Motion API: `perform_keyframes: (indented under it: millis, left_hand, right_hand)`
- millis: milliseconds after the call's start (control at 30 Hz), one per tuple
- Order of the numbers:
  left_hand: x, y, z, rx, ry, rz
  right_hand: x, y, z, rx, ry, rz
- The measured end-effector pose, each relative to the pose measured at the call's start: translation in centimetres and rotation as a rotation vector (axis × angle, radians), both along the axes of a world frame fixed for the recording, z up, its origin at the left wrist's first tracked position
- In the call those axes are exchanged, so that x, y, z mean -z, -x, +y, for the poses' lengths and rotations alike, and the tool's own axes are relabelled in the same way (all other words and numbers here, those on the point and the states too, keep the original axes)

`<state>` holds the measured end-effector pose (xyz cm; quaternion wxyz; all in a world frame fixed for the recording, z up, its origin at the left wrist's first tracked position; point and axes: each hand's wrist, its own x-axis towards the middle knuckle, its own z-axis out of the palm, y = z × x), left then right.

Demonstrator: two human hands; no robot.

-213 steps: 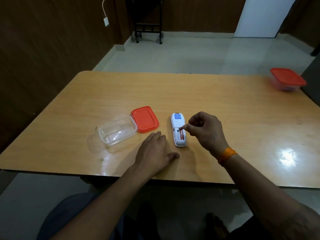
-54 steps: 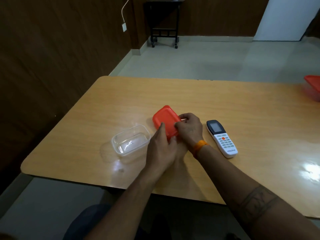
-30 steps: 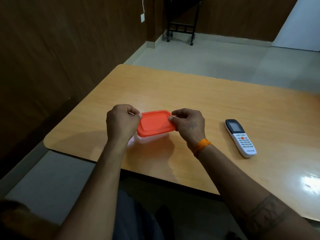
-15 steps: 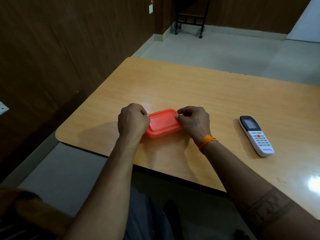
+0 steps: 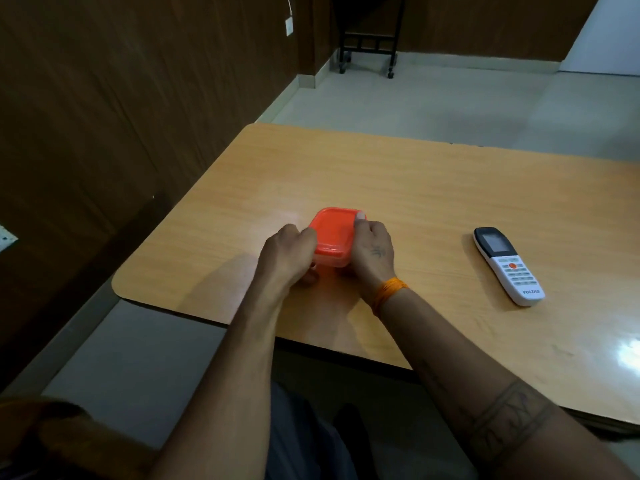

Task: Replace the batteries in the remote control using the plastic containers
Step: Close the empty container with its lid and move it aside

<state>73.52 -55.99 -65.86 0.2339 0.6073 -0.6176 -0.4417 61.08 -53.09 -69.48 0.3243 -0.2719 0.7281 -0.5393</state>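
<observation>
A small clear plastic container with its orange lid on top rests on the wooden table, near the left front corner. My left hand grips its left side and my right hand grips its right side, thumb on the lid's far corner. The clear base is mostly hidden by my fingers. The white remote control lies face up to the right, buttons and dark screen showing, apart from both hands.
The table's left edge and front edge are close to the container. A dark wood-panelled wall runs along the left. A black wheeled stand is on the tiled floor at the back.
The lid went from being held above the table to sitting on the clear container. Both hands have shifted around its sides, and the container now lies turned lengthwise away from me.
</observation>
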Motion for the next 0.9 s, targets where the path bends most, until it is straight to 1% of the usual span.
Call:
perform_keyframes:
  millis: [67, 100, 167, 233, 333, 400, 500, 667, 800, 900]
  left_hand:
    - [0.1, -0.2, -0.2, -0.032, -0.077, 0.104]
    - [0.1, -0.3, -0.4, -0.050, -0.072, 0.105]
    - [0.2, 0.0, -0.6, -0.064, -0.009, 0.019]
    - [0.2, 0.5, -0.2, -0.048, 0.087, -0.073]
    - [0.1, 1.2, 0.4, -0.013, 0.166, -0.088]
    - [0.2, 1.5, 0.5, -0.017, 0.187, -0.080]
    - [0.5, 1.6, 0.1, -0.021, 0.157, -0.030]
    - [0.7, 1.4, 0.5, 0.067, 0.141, 0.062]
    - [0.5, 1.2, 0.7, -0.040, 0.035, 0.145]
    - [0.4, 0.7, 0.6, -0.043, -0.051, 0.172]
  right_hand:
    - [0.4, 0.3, 0.5, -0.089, 0.070, 0.039]
    - [0.8, 0.5, 0.5, -0.129, 0.084, 0.045]
    - [1.1, 0.5, 0.8, -0.179, 0.114, 0.056]
    - [1.3, 0.5, 0.9, -0.165, 0.146, 0.108]
    - [1.6, 0.8, 0.9, -0.098, 0.179, 0.244]
    - [1.5, 1.0, 0.9, -0.086, 0.201, 0.268]
    - [0.8, 1.5, 0.9, -0.093, 0.187, 0.263]
    - [-1.2, 2.4, 0.7, -0.123, 0.089, 0.210]
    - [-1.0, 1.8, 1.0, -0.122, 0.072, 0.138]
    - [-0.7, 1.1, 1.4, -0.069, 0.027, 0.090]
